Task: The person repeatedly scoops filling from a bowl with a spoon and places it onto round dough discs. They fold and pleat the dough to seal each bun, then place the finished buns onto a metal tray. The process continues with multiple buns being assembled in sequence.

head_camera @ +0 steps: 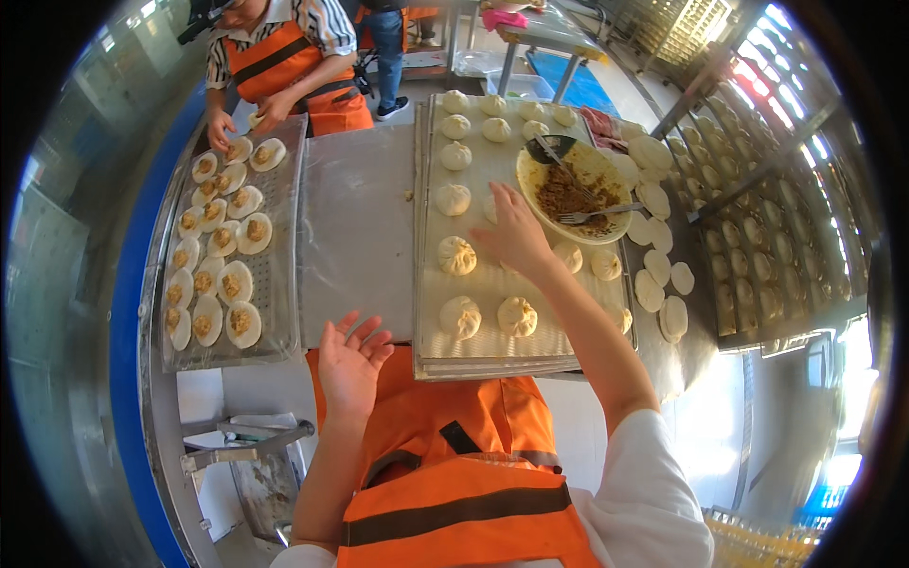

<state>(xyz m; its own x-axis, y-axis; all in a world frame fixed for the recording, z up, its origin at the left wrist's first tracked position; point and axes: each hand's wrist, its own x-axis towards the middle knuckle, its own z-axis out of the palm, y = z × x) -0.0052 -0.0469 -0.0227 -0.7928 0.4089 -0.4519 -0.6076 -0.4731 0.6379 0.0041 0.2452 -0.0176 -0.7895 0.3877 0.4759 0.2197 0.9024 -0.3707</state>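
Observation:
My right hand (515,231) reaches over the lined tray (490,167) in front of me, fingers spread and palm down. A pleated bun (490,208) is partly hidden by its fingers, and whether they touch it I cannot tell. More filled buns (517,317) stand in rows on this tray. At the tray's right side sits a yellow bowl (531,170) with brown filling (568,192) and two forks (600,211). My left hand (355,366) is palm up before the table edge, left of the tray, its fingers apart and nothing in it.
On the left, a perforated tray (280,305) carries dough rounds topped with filling (243,324). Another person (291,53) in an orange apron works at its far end. Flat dough rounds (657,267) lie right of the bowl. A rack of bun trays (763,241) stands at the right.

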